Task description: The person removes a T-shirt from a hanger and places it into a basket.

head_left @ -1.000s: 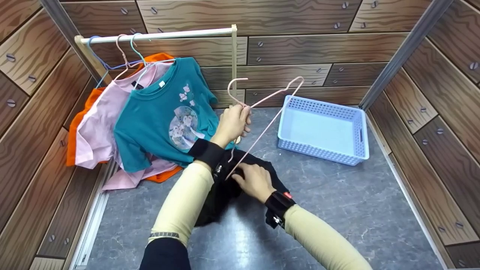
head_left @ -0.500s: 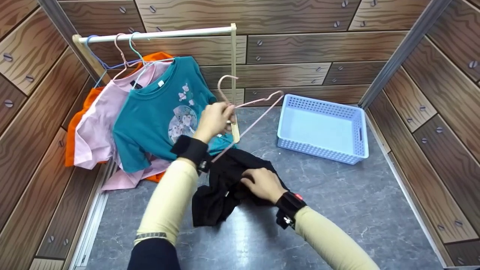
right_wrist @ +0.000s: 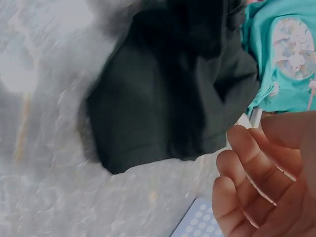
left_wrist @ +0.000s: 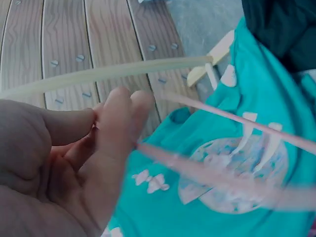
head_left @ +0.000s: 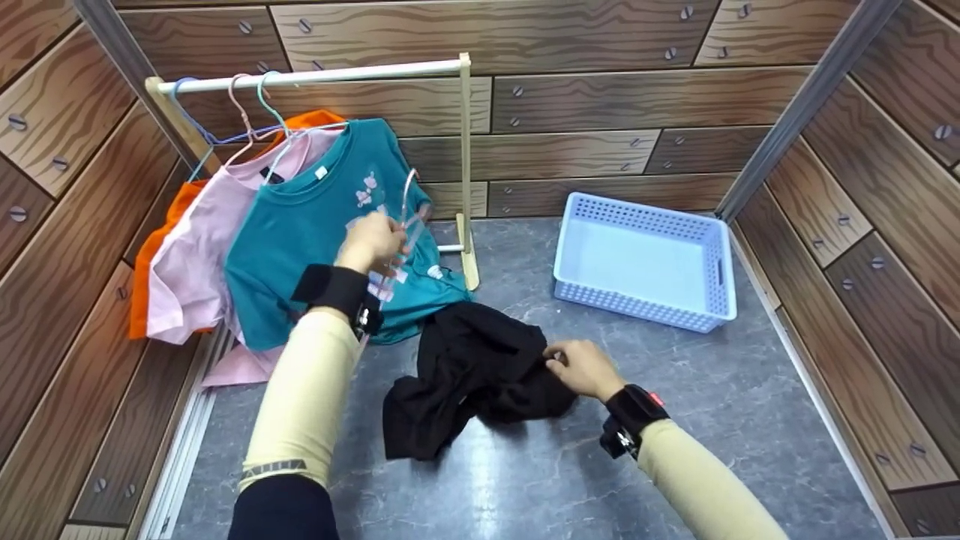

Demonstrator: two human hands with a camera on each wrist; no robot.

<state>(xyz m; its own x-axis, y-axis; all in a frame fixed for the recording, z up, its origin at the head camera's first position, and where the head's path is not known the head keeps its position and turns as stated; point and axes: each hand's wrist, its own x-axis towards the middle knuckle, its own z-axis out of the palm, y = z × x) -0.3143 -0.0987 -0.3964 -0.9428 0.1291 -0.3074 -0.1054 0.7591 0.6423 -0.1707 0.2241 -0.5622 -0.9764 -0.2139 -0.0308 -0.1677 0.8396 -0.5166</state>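
Pink hanger (head_left: 405,217) is gripped in the left hand (head_left: 371,241), while the right hand (head_left: 581,367) pinches the black garment (head_left: 465,367) below.

We find ourselves in a mock laundry corner staged for recording: printed wood-plank wall panels (head_left: 615,97) enclose a grey marble-look floor (head_left: 675,420), a small white clothes rail (head_left: 315,73) and a pale blue perforated plastic basket (head_left: 646,259).

A blue basket (head_left: 645,262) sits right of a rack (head_left: 315,73) hanging teal, pink, orange shirts.
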